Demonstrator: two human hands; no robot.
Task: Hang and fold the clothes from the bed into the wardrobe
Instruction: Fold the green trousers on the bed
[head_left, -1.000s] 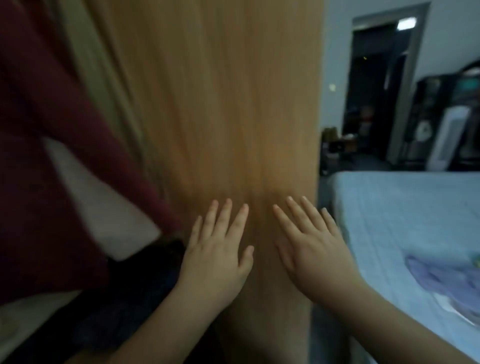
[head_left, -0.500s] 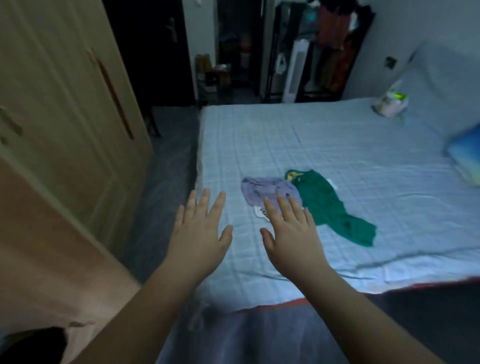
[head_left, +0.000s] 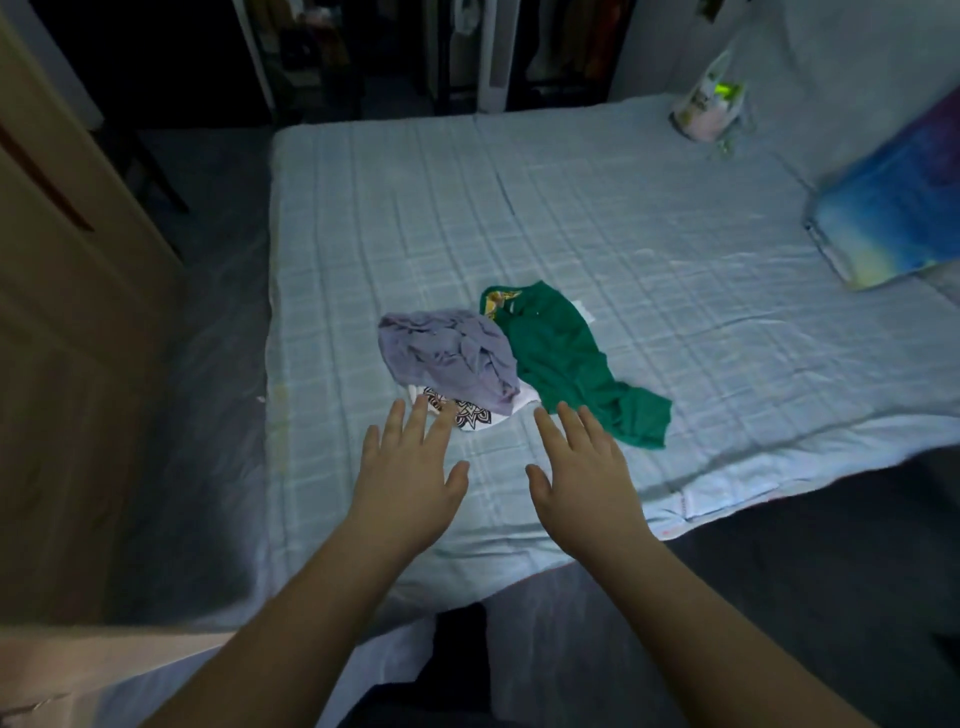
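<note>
Left hand, right hand moved nearer crumpled lilac fabric garment, spread empty over near edge of light-blue checked bed.

Bed: pale blue checked sheet, lightly wrinkled, spread out ahead of me.
Lilac garment: crumpled in a loose heap on the bed, toward its left side.
Green garment: laid out long and fairly flat, touching the lilac heap on its right; a yellow patterned patch at its far end.
White garment: black ornamental print, mostly under the lilac heap, its near edge poking out toward me.
Wardrobe: light wood, on my left, apart from the bed.
</note>
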